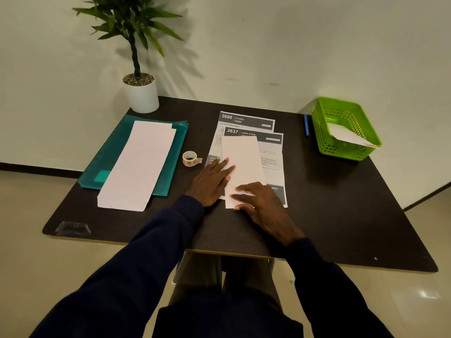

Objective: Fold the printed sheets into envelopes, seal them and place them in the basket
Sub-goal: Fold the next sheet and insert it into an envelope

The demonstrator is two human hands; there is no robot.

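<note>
— So, from the head view, what are your hands doing?

— Both lie flat, fingers spread, no grip closed on anything. My left hand presses the left edge of the folded sheet, and my right hand pins its near corner. I judge I'm flattening a crease, so open palms serve better than a pinch.

— Where does that sheet lie?

— On top of the printed sheets, mid-desk, right in front of me. Two of those show, headed 2666 and 2637, the first partly under the second. Working on the pile keeps the next page within reach.

— And the sealing?

— The tape roll stands just left of the pile, near my left hand, a short tail hanging loose. It's untouched for now; I'd say sealing comes once the folds hold.

— Where do finished ones go?

— Into the green basket at the far right corner of the desk, well apart from my hands. One white folded piece already leans inside it. A blue pen lies just beside its left wall.

— What's on the left?

— A teal folder with long white strips of paper stacked on it; what they are for I cannot tell. Behind it, a potted plant stands at the far corner.

— How far along, then?

— Early, I'd guess: one piece in the basket, one under my palms, two sheets waiting.
</note>
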